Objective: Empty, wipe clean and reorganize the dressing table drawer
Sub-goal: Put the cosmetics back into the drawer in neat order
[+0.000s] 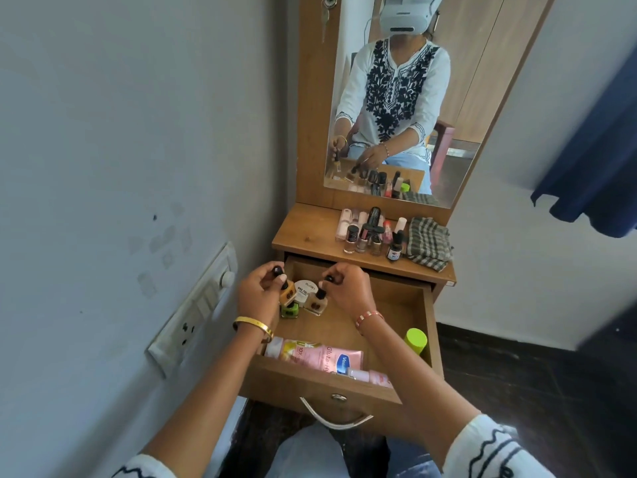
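The wooden drawer [427,319] of the dressing table stands pulled out. At its back left my left hand [256,298] grips the black cap of an orange-tan bottle [287,291]. My right hand [346,288] pinches the black cap of a beige bottle [315,301]. Between them lie a round white nail polish remover tub [305,288] and a green bottle [289,310]. Pink tubes [324,357] lie along the drawer's front, and a lime-green capped bottle [415,339] stands at its right side.
On the table top [303,232] stand several nail polish bottles and cosmetics [372,232] beside a folded checked cloth [429,243]. A mirror [458,98] rises behind. A wall with a switchboard [196,312] is close on the left. The drawer handle [336,419] hangs above my knees.
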{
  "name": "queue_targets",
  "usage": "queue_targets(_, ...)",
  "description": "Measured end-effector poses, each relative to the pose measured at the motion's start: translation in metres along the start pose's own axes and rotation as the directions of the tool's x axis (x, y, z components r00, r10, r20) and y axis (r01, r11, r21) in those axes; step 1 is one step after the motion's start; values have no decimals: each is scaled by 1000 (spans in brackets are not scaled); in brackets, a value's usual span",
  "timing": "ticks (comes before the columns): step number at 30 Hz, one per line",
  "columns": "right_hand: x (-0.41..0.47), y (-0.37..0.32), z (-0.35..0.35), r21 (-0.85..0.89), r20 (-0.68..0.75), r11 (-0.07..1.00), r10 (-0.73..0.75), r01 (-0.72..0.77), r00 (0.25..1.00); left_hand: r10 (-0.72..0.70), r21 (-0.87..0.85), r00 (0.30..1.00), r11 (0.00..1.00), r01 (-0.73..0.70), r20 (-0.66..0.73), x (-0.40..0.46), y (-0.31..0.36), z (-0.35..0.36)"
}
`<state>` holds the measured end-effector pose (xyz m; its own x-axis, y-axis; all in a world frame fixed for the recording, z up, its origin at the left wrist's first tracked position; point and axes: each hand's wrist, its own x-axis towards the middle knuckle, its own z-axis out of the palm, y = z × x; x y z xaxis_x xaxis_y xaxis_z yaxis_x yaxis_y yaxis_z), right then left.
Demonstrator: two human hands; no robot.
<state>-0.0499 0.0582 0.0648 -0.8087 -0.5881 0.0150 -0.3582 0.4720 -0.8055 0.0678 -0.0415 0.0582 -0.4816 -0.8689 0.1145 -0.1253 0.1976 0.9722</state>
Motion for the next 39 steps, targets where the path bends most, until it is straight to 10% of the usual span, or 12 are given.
queue_targets(39,16,32,31,-28,143,982,191,-188,971,46,679,930,670,-299,365,19,-45,50)
